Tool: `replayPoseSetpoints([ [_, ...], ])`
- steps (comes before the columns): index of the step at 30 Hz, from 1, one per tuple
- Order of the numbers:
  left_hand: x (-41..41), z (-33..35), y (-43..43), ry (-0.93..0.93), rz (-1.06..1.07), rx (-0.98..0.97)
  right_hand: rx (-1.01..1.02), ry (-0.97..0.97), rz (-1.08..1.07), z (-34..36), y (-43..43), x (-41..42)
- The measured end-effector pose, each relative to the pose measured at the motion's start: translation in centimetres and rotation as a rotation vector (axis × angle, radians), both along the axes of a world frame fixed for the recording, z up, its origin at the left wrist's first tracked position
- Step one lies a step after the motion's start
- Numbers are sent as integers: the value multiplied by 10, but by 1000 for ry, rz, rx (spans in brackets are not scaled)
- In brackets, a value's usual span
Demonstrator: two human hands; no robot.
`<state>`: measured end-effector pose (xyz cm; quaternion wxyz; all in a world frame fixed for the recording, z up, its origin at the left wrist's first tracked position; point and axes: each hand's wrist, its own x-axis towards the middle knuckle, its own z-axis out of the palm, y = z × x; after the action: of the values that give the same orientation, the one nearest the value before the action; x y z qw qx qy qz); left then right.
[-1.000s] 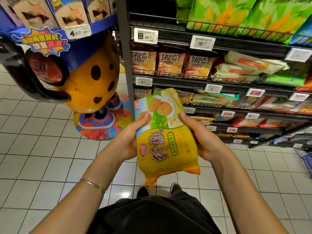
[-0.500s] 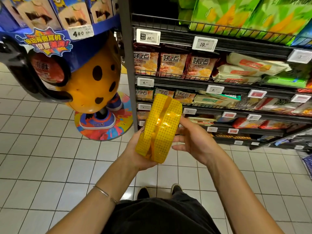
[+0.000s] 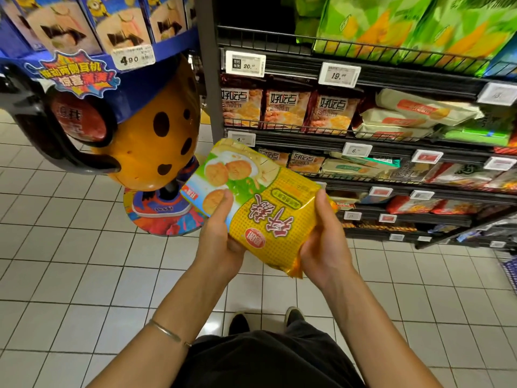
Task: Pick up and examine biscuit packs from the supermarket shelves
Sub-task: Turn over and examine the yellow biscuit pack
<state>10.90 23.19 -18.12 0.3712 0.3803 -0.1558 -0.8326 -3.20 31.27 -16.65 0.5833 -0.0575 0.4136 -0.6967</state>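
Supermarket aisle: stocked shelves (image 3: 363,144) with price tags (image 3: 339,75).

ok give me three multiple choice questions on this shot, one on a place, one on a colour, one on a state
1. Where is the biscuit pack?
A. lying on the floor tiles
B. held up in front of the shelves
C. standing on the top shelf

2. What colour is most of the pack's printed end with the large characters?
A. yellow
B. blue
C. black

3. How is the pack held?
A. the left hand and the right hand both grip it
B. only the left grips it
C. nothing touches it

Answers:
1 B, it is off the floor, with the shelf rows behind it.
2 A, a yellow dotted print surrounds the red characters.
3 A, one hand is on each side with its thumb across the front.
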Motion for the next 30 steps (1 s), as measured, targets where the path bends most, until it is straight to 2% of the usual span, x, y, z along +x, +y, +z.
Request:
replayPoseSetpoints([
  [4,-2,12,2,-79,21,-186,34,20,-91,-3,-6,-11],
  [7,-2,18,4,-59,27,-284,52,-1,-45,-5,-8,-20],
  [14,6,35,-5,-2,-108,-374,-70,-176,11,-20,3,-33],
  [19,5,55,-9,14,-229,-466,-36,-225,97,-39,18,-31],
  [25,0,42,2,-58,-335,-483,127,-230,65,-46,20,-31],
  [30,-2,42,7,71,-354,-370,85,-255,40,-44,23,-27],
])
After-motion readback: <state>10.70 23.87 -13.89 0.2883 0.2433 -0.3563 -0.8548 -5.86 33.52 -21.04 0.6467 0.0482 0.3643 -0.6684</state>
